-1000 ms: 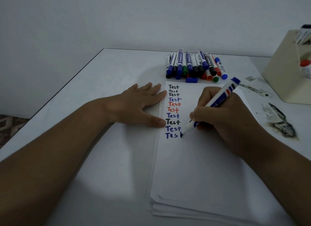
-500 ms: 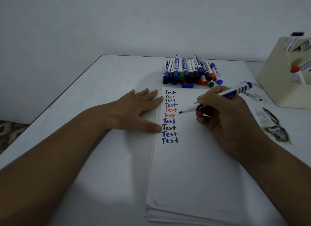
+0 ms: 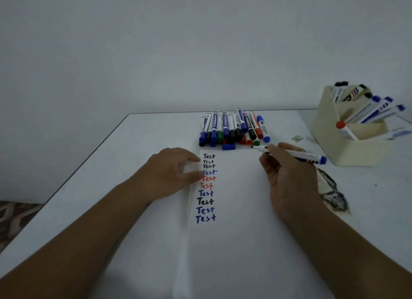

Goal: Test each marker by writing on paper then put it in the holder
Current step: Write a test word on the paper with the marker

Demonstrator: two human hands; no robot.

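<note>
My right hand (image 3: 287,176) grips an uncapped blue marker (image 3: 307,157) lying nearly level above the paper's far right corner, tip pointing left toward the pile. A loose blue cap (image 3: 228,146) lies at the paper's top edge. My left hand (image 3: 169,171) hovers at the left edge of the white paper (image 3: 240,220), fingers loosely curled and holding nothing. A column of "Test" words (image 3: 206,187) in black, blue and red runs down the sheet. The pile of capped markers (image 3: 231,129) lies beyond the paper. The beige holder (image 3: 327,129) at the right carries several markers.
The white table (image 3: 100,187) has its left edge running diagonally, with patterned floor beyond. A dark stained patch (image 3: 332,191) marks the table right of the paper. A small scrap (image 3: 297,138) lies near the holder. A plain wall stands behind.
My right hand finished the last blue "Test", lifted the marker off the paper and carried it up toward the pile. My left hand lifted from flat and curled its fingers.
</note>
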